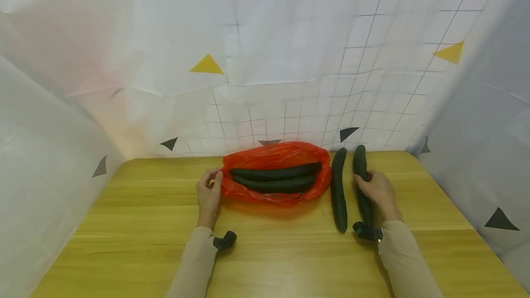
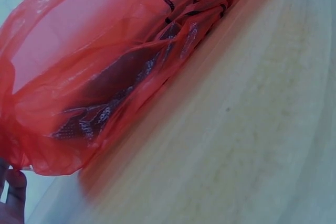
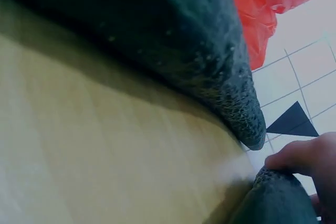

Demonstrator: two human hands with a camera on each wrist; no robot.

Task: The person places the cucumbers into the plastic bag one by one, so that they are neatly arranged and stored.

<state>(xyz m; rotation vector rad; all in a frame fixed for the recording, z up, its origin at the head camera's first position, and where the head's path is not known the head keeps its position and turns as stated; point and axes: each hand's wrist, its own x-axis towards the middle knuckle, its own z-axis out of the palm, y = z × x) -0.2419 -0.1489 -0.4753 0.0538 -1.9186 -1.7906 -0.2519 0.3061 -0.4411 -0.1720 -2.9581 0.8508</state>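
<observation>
Wide across went the yellow wood-grained table [image 1: 285, 256], and on it sat the crinkled red plastic bag [image 1: 265, 153], mouth gaping, two long dark-green cucumbers [image 1: 276, 173] side by side inside! Just right of it lay a slightly curved dark-green cucumber [image 1: 338, 192]; beyond that, the outermost dark-green cucumber [image 1: 365, 206], gripped by the right hand [image 1: 380, 192]. The left hand [image 1: 209, 194] pinched the bag's left edge.
</observation>
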